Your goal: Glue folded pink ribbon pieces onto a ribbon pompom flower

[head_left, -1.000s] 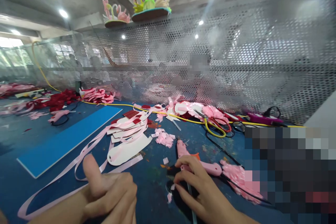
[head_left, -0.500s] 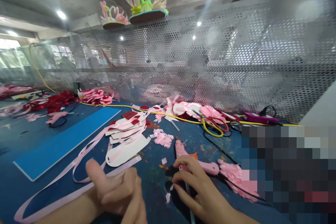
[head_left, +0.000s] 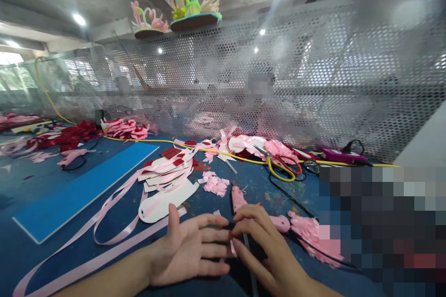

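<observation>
My left hand (head_left: 190,250) is held palm up, its fingers spread and pointing right, with nothing on the palm. Its fingertips come close to my right hand (head_left: 268,250), whose fingers are curled together. A small pink ribbon piece (head_left: 232,248) shows at the right thumb tip and seems pinched there. Just behind the right hand lies a pink glue gun (head_left: 239,198), partly covered by the fingers. Under that hand runs a thin translucent stick (head_left: 250,260). A long pink ribbon (head_left: 104,260) passes behind my left forearm.
White cut-out shapes with ribbons (head_left: 167,202), pink ribbon scraps (head_left: 214,184) and a blue board (head_left: 87,190) lie on the table. Yellow-handled scissors (head_left: 280,174) and a yellow cable (head_left: 240,158) lie farther back, before a perforated metal screen (head_left: 223,69). Pink ribbon pieces (head_left: 310,236) are at right.
My left hand has unfolded from curled fingers to a flat, spread palm and moved right, toward my right hand. The right hand has shifted only slightly.
</observation>
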A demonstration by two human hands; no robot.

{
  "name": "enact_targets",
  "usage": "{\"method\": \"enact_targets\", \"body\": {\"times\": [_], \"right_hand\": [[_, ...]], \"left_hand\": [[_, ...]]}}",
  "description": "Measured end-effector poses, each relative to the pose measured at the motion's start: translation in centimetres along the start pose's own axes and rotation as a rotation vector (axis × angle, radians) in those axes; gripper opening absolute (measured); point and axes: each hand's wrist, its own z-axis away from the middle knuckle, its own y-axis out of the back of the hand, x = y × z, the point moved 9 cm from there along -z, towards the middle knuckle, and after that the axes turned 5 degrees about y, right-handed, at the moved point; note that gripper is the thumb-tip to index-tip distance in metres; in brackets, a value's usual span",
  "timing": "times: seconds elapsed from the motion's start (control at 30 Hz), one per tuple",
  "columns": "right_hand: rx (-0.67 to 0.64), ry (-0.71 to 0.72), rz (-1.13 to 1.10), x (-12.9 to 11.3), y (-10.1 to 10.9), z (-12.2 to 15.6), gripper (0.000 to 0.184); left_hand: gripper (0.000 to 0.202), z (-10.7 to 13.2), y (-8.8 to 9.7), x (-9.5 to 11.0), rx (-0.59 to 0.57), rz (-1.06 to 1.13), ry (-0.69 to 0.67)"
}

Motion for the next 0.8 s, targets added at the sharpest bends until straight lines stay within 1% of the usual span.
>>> {"method": "enact_targets", "body": {"times": [0.1, 0.17, 0.23, 0.33, 0.43, 0.5, 0.57, 0.67, 0.8], "right_hand": [[0.031, 0.000, -0.004, 0.0, 0.2, 0.0, 0.016], [0.046, 0.007, 0.001, 0.1, 0.2, 0.1, 0.020], [0.043, 0.018, 0.001, 0.1, 0.1, 0.2, 0.022], [0.027, 0.037, -0.016, 0.2, -0.2, 0.3, 0.025], [0.008, 0.050, -0.030, 0.0, -0.4, 0.3, 0.030], [-0.006, 0.072, -0.035, -0.4, -0.5, 0.2, 0.033], [-0.015, 0.097, -0.034, -0.9, -0.4, 0.0, 0.035], [-0.010, 0.110, -0.032, -1.4, -0.1, -0.1, 0.033], [-0.017, 0.078, -0.051, -1.0, -0.1, 0.0, 0.029]], "left_hand": [[0.090, 0.0, -0.2, -0.4, 0.030, 0.040, 0.024], [0.086, 0.0, 0.1, -0.7, 0.063, 0.046, 0.041], [0.077, 0.0, 0.7, -1.0, 0.110, 0.005, 0.043], [0.054, -0.1, 1.7, -1.2, 0.226, -0.104, 0.023], [0.044, -0.1, 2.5, -1.3, 0.341, -0.279, 0.004], [0.036, -0.1, 2.5, -1.1, 0.385, -0.412, -0.015], [0.026, -0.1, 2.3, -0.8, 0.410, -0.492, -0.051], [0.025, 0.2, 2.2, 0.0, 0.456, -0.537, -0.104], [0.029, 0.9, 3.3, 1.6, 0.588, -0.572, -0.158]]}}
